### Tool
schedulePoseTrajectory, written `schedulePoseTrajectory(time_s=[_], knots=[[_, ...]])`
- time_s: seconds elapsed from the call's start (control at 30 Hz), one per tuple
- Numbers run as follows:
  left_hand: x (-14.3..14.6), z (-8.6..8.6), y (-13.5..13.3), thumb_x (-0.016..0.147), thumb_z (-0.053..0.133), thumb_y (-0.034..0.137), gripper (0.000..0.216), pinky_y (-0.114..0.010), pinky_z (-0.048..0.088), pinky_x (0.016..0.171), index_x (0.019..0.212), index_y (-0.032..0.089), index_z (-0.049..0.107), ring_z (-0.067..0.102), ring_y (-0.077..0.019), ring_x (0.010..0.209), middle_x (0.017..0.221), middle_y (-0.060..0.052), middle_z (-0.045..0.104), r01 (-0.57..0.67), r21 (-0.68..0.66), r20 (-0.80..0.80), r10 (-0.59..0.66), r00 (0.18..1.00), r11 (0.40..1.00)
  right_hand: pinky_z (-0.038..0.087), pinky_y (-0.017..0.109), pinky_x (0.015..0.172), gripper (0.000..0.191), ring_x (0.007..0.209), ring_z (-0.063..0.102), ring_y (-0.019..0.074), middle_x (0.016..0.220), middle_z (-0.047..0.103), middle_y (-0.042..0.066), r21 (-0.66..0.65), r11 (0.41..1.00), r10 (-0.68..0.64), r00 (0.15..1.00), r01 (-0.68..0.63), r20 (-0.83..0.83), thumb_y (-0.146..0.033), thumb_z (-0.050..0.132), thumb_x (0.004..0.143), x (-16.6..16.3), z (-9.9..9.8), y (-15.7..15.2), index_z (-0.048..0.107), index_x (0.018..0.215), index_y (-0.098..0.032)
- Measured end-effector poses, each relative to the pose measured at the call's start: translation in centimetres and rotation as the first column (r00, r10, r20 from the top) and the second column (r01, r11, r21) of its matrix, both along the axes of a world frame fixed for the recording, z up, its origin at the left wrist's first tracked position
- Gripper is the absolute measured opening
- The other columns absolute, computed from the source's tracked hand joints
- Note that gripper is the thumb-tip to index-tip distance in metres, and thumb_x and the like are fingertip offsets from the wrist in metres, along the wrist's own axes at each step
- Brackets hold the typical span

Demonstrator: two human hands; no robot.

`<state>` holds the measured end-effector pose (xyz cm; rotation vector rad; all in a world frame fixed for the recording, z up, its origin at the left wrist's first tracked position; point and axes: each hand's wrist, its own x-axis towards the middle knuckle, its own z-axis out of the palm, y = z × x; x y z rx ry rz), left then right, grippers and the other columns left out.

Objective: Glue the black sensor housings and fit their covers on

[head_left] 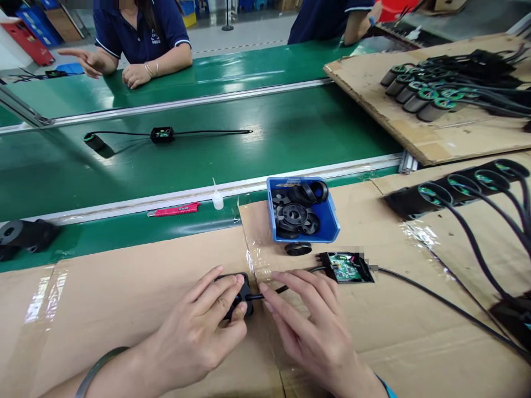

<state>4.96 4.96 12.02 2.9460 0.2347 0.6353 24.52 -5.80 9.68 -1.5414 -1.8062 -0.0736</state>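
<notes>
My left hand (203, 320) is closed over a square black plastic part (248, 287) that lies on the cardboard, fingers on top and thumb at its near side. Much of the part is hidden beneath the fingers. From its right side comes a black cable (282, 288). The fingertips of my right hand (311, 315) pinch this cable close to the part. Farther along, the cable joins an open black box (346, 267) with a green circuit board inside. A second cable (431, 296) leads off to the right from that box.
A blue bin (335, 229) holds black rings and discs, with a black ring (297, 249) beside it. Behind lie a red cutter (176, 209) and a small white bottle (217, 199). Wired black housings (435, 193) stand right. A person's hand (136, 76) rests across the green conveyor (249, 110).
</notes>
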Motion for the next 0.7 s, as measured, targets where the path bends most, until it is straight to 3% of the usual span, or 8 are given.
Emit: schedulePoseTrajectory(time_s=[0.17,0.27,0.33,0.43,0.5,0.6,0.7], knots=[[-0.5,-0.3,-0.2,0.09,0.047,0.006,0.022,-0.053,0.05,0.107,0.093,0.012,0.068,0.067,-0.0275,0.108,0.112,-0.017,0.074,-0.02,-0.054,0.008,0.02,1.0,0.998,0.05,0.034,0.077,0.037,0.088,0.064,0.0192,0.114,0.074,0.01,-0.075,0.975,0.218,0.97,-0.211,0.105,-0.001,0.043,0.091,-1.6,0.3,-1.0,0.069,0.116,-0.008],[-1.1,-0.3,0.4,0.084,0.048,0.009,0.029,-0.062,0.045,0.108,0.108,0.011,0.065,0.065,-0.0315,0.11,0.12,-0.018,0.072,0.018,-0.175,0.0,-0.018,1.0,0.984,0.05,0.032,0.07,0.042,0.082,0.066,0.0185,0.113,0.074,0.011,-0.04,0.983,0.186,0.957,-0.182,0.224,0.001,0.036,0.091,-2.6,-0.2,-1.0,0.071,0.112,-0.006],[-1.0,-0.1,1.2,0.086,0.047,0.008,0.027,-0.058,0.046,0.108,0.107,0.013,0.063,0.068,-0.0271,0.102,0.109,-0.013,0.075,-0.006,-0.334,0.036,0.019,0.999,0.943,0.049,0.031,0.066,0.043,0.08,0.066,0.018,0.108,0.076,0.01,0.001,0.989,0.141,0.945,-0.149,0.296,0.0,0.034,0.092,-3.1,-0.4,-1.0,0.074,0.106,-0.008],[0.1,-0.1,2.5,0.093,0.051,0.015,0.013,-0.037,0.057,0.088,0.098,0.018,0.062,0.068,-0.0183,0.086,0.09,-0.004,0.073,-0.137,-0.643,-0.009,0.171,0.985,0.753,0.046,0.032,0.063,0.039,0.08,0.065,0.0184,0.102,0.077,0.011,0.028,0.993,0.096,0.916,-0.116,0.39,-0.002,0.038,0.094,-3.8,-0.6,-1.3,0.076,0.098,-0.009],[1.2,-0.4,3.1,0.093,0.056,0.022,0.011,-0.032,0.056,0.082,0.1,0.02,0.065,0.068,-0.0186,0.091,0.098,-0.004,0.072,-0.169,-0.775,-0.099,0.147,0.984,0.609,0.045,0.032,0.06,0.032,0.078,0.065,0.0188,0.099,0.077,0.011,0.013,0.994,0.09,0.906,-0.104,0.415,-0.005,0.045,0.093,-4.3,-0.8,-1.6,0.076,0.101,-0.01],[2.2,-1.0,3.1,0.097,0.052,0.027,0.018,-0.033,0.051,0.094,0.099,0.021,0.069,0.066,-0.0203,0.106,0.111,-0.005,0.071,-0.165,-0.881,-0.174,0.021,0.985,0.444,0.046,0.029,0.055,0.028,0.073,0.065,0.0174,0.096,0.077,0.01,-0.006,0.997,0.071,0.913,-0.076,0.402,-0.007,0.051,0.093,-4.8,-1.0,-1.9,0.075,0.106,-0.011],[2.2,-1.5,2.4,0.103,0.044,0.032,0.028,-0.031,0.048,0.096,0.097,0.02,0.068,0.064,-0.0202,0.11,0.116,-0.007,0.068,-0.198,-0.916,-0.191,0.055,0.98,0.349,0.047,0.024,0.051,0.029,0.064,0.064,0.0143,0.086,0.075,0.008,-0.036,0.996,0.087,0.934,-0.079,0.347,-0.003,0.051,0.092,-4.9,-1.3,-2.2,0.072,0.109,-0.01]])
